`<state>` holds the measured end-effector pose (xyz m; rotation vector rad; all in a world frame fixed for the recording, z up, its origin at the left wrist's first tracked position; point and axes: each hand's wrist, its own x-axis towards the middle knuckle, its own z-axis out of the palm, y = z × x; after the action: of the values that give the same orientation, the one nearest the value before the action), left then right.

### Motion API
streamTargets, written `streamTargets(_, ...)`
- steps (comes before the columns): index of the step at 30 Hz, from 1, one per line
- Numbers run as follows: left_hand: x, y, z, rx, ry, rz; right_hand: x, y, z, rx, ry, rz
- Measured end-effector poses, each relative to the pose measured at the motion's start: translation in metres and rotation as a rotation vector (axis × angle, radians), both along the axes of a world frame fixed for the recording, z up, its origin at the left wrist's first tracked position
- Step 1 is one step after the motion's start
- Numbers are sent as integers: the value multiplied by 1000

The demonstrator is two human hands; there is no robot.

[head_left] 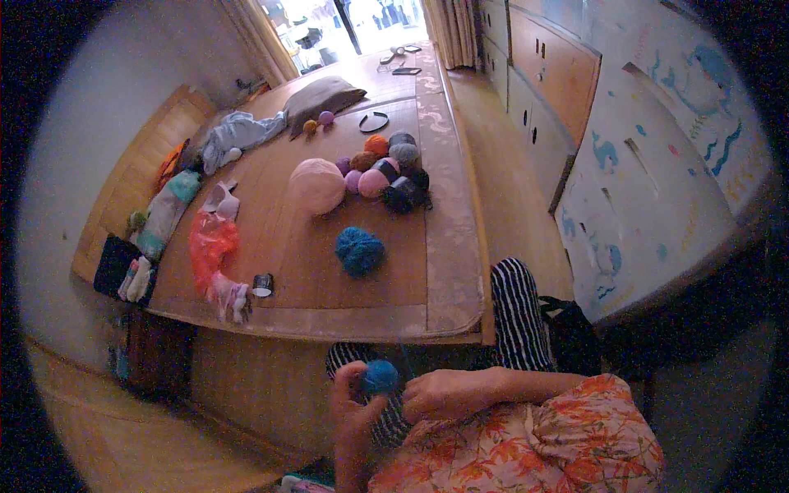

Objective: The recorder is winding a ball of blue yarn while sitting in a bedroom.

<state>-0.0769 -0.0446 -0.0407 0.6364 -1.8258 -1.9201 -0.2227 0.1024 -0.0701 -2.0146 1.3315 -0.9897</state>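
Note:
Above my lap, my left hand (353, 403) grips a small ball of blue yarn (380, 377) between thumb and fingers. Close to its right is my right hand (440, 393), fingers curled closed around a blue yarn strand (404, 353) that shows faintly above it; the fingertips are partly hidden. On the bed, beyond my hands, lies a larger loose blue skein (359, 251). Behind it sits a cluster of wound balls: a big pale pink ball (318, 187), an orange ball (376, 146), a grey ball (403, 154), a black ball (402, 195) and several others.
The mat-covered bed (296, 263) has its near edge just past my knees. A red plastic bag (212, 242) and a small dark roll-shaped item (263, 285) lie at left. Farther back are a brown pillow (323, 100) and a black headband (374, 122). Cabinets (552, 66) line the right.

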Motion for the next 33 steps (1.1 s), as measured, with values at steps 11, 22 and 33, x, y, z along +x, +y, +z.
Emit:
streamTargets(11,9,13,-10,126,223,-48,-9,-8,-9,53,230,-298)
streamTargets(22,8,-3,-25,-362,86,-523,-19,-5,16,-104,-54,-336)
streamTargets(33,14,-14,-33,-307,-94,-221,-1,3,15,-67,-62,27)
